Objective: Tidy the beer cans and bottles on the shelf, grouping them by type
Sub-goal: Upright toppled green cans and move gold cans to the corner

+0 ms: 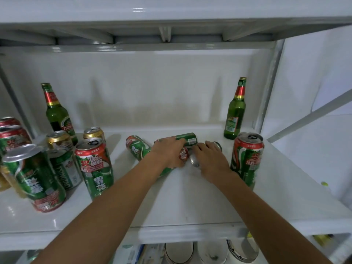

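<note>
On the white shelf (190,202), my left hand (167,151) rests on a green and red can lying on its side (183,154). Behind it lies a second green can (187,138), and a third lies to the left (136,146). My right hand (211,158) covers another lying can whose silver end (195,161) shows. A green and red can (246,159) stands upright at the right. Two green glass bottles stand at the back, one left (57,113) and one right (235,113). Several upright cans cluster at the left (93,164).
Gold-topped cans (94,133) stand behind the left cluster. A grey metal upright (270,82) and a diagonal brace (308,115) frame the right side. The shelf above (171,21) hangs low. Bowls (179,252) sit on the lower shelf.
</note>
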Demonstrator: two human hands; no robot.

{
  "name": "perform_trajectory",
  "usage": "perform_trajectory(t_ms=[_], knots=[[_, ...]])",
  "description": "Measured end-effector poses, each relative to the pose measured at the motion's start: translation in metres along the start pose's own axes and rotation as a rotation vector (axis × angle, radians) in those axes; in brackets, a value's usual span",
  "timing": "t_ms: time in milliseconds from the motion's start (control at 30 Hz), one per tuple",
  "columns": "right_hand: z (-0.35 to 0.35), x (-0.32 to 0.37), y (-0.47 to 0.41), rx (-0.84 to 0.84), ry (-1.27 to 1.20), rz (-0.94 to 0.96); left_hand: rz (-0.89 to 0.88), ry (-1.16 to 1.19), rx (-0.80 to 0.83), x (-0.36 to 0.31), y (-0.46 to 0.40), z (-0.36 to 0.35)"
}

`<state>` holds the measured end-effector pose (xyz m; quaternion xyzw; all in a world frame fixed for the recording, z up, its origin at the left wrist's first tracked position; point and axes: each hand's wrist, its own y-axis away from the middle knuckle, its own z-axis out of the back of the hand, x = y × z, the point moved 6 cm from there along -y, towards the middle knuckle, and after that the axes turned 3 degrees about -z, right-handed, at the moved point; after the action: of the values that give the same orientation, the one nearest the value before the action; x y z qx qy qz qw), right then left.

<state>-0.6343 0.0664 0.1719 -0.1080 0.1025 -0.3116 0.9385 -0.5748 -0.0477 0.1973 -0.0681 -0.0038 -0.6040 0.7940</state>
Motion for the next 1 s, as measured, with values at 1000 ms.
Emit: perform_trajectory(t_ms=[1000], knots=[[0.027,0.005,0.053,-0.124,-1.132,-0.325,0.255,0.789,-0.806,0.052,0.161,0.03]])
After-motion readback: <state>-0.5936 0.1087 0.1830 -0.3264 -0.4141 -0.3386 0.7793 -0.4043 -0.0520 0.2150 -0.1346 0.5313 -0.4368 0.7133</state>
